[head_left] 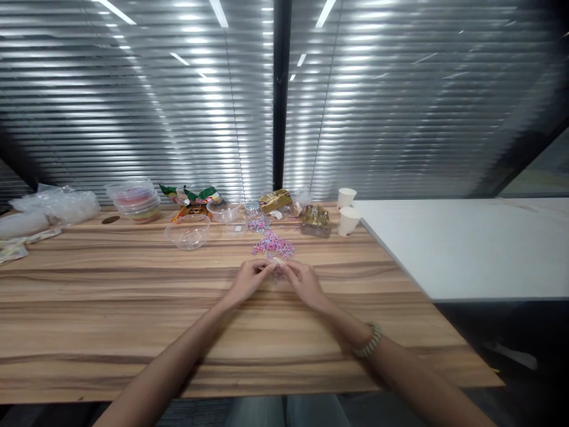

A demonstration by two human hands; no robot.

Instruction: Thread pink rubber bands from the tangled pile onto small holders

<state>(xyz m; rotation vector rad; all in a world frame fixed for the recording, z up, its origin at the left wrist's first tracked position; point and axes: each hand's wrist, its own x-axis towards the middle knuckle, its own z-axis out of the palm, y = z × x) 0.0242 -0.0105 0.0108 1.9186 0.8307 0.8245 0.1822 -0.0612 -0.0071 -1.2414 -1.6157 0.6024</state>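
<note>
My left hand point(249, 280) and my right hand point(306, 283) meet at the middle of the wooden table, thumbs and index fingers pinched close together. Between the fingertips is a small pale piece point(278, 260), too small to make out clearly; both hands appear to grip it. Just beyond the fingers lies a loose pile of pink, purple and bluish small pieces point(273, 244). A few similar pieces show under the fingertips. Farther back sits a smaller heap of the same pieces point(259, 223). A beaded bracelet point(368, 341) circles my right wrist.
Along the back stand stacked plastic tubs point(136, 201), an open clear bowl point(189, 232), green snack bags point(195, 196), a gold packet point(275, 201), a gold-filled clear box point(315, 222) and two paper cups point(348, 222). Plastic bags point(57, 204) lie far left; a white table point(466, 249) adjoins right.
</note>
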